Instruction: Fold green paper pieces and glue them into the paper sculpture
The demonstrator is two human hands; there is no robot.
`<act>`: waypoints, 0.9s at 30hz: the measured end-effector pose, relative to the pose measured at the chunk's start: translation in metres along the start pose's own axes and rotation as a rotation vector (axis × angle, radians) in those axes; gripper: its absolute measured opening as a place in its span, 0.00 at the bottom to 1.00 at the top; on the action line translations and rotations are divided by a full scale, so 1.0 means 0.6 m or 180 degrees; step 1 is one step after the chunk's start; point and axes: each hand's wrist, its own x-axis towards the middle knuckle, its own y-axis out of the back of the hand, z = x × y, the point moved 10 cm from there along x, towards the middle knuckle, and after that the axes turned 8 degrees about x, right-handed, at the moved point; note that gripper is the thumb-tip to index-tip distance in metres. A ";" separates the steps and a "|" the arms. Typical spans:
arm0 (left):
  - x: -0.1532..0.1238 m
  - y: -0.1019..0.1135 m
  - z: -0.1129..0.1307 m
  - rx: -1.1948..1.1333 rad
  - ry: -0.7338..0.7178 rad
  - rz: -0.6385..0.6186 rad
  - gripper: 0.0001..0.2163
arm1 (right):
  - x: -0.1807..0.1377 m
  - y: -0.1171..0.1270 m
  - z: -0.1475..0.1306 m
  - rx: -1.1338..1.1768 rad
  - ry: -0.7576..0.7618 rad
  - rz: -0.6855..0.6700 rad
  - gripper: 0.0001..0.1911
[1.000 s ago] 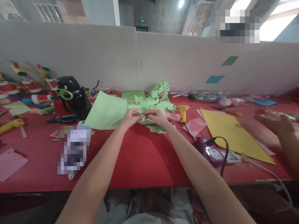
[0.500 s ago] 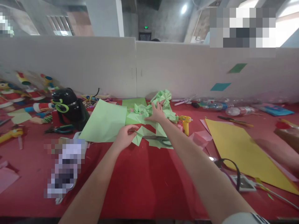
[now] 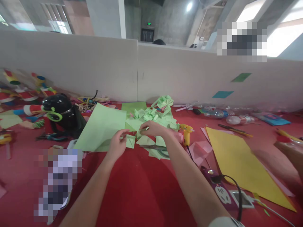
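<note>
My left hand (image 3: 117, 145) is closed, its thumb and fingers pinching a small folded piece of light green paper (image 3: 130, 141). Just to the right, my right hand (image 3: 153, 128) has its fingers curled down over another folded green paper piece (image 3: 139, 133), partly hidden by the hand. Behind my right hand lies a pile of folded green paper pieces (image 3: 151, 114), topped by a round pleated green form (image 3: 165, 101). Beneath my right wrist, scissors (image 3: 163, 152) rest on green paper scraps. A large light green sheet (image 3: 103, 126) lies beyond my left hand.
At the left stand a black penguin-shaped object (image 3: 62, 110) and pliers (image 3: 53, 137). A yellow glue gun (image 3: 187, 134), pink paper (image 3: 199, 151), yellow sheets (image 3: 243, 164) and a purple power strip (image 3: 219, 189) lie right. Plastic bottles (image 3: 239, 119) are near the white partition (image 3: 94, 66).
My right hand has come back from the green pile toward my left hand, its fingers now curled downward. My left hand has shifted slightly left with its folded piece. The camera view has tilted.
</note>
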 end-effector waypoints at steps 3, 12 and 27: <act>0.000 -0.008 0.001 -0.0227 -0.0059 -0.0078 0.23 | -0.028 0.013 -0.003 0.0772 0.0101 0.0440 0.12; -0.027 -0.028 0.043 -0.0185 -0.0588 -0.0330 0.17 | -0.162 -0.017 0.045 0.1846 0.0180 0.1552 0.07; -0.034 -0.049 0.039 -0.0276 -0.0146 -0.0752 0.08 | -0.337 0.136 0.199 -0.0737 -0.2621 0.3233 0.25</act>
